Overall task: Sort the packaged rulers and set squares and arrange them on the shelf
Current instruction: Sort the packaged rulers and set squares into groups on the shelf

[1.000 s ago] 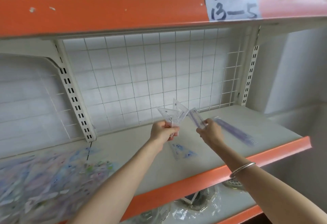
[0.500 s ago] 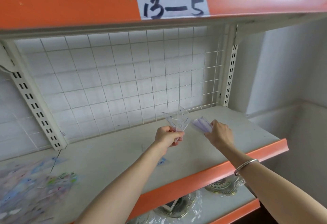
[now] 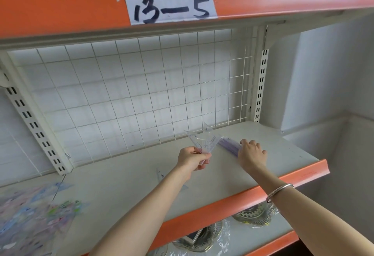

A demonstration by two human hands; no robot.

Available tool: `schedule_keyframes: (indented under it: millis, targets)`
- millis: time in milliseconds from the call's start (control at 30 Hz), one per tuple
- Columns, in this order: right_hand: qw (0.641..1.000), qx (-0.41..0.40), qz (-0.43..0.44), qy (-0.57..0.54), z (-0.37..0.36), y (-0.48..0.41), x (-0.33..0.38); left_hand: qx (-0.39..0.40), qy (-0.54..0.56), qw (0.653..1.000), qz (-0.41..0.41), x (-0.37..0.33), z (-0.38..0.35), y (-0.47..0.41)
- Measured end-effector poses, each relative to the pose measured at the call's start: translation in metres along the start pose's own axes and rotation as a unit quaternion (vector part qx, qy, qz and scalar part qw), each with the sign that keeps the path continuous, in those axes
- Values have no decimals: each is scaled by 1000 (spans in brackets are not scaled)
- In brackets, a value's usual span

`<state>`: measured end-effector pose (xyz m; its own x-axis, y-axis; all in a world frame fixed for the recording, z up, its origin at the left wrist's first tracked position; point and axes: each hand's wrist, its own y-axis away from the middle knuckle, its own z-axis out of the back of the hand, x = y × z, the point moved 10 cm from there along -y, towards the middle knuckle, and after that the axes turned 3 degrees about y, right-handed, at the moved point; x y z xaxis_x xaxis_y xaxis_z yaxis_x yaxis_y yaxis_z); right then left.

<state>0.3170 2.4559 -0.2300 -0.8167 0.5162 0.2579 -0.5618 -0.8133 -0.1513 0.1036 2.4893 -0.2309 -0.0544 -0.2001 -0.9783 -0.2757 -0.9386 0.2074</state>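
Gripping a fan of clear plastic set squares (image 3: 202, 140) at centre frame, the left hand (image 3: 192, 158) has fingers and thumb curled round their lower corners. The squares point upward, above the cream metal shelf (image 3: 121, 185) with its orange front lip. Just right of centre, the right hand (image 3: 252, 153) holds the near end of a packaged purple plastic ruler (image 3: 229, 145), which slants up-left to meet the set squares. Whether the ruler touches the shelf cannot be told. A blurred pile of colourful packets (image 3: 30, 215) lies at lower left. A white paper label (image 3: 170, 5) reading "13-5" occupies the upper centre.
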Motion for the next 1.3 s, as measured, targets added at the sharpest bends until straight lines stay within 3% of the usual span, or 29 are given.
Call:
schedule_keyframes:
  millis: [133, 233, 333, 400, 533, 633, 700, 867, 1100, 1300]
  targets:
    - [998, -34, 41, -36, 10, 1, 18, -4, -2, 1000, 4, 4, 4, 0]
    - [979, -11, 84, -186, 16, 8, 48, -9, -3, 1000, 3, 6, 7, 2]
    - [903, 92, 61, -415, 6, 19, 74, -19, -3, 1000, -6, 4, 14, 7]
    - [847, 145, 38, -510, -1, 27, 86, -25, -7, 1000, -12, 2, 22, 11]
    - [771, 205, 1, -603, -9, 39, 105, -39, 25, 999, -23, 1, 43, 16]
    - [741, 226, -28, -631, -16, 44, 115, -73, 61, 995, -31, 0, 69, 20]
    - [750, 233, -31, -619, -21, 48, 121, -117, 74, 989, -43, -2, 95, 23]
    - [817, 258, 22, -515, -32, 62, 144, -175, 51, 982, -46, -4, 148, 30]
    - [849, 293, 63, -436, -53, 83, 180, -188, 29, 982, -1, 8, 189, 38]
    - [911, 229, 103, -328, -54, 84, 189, -179, 17, 983, 25, 17, 208, 43]
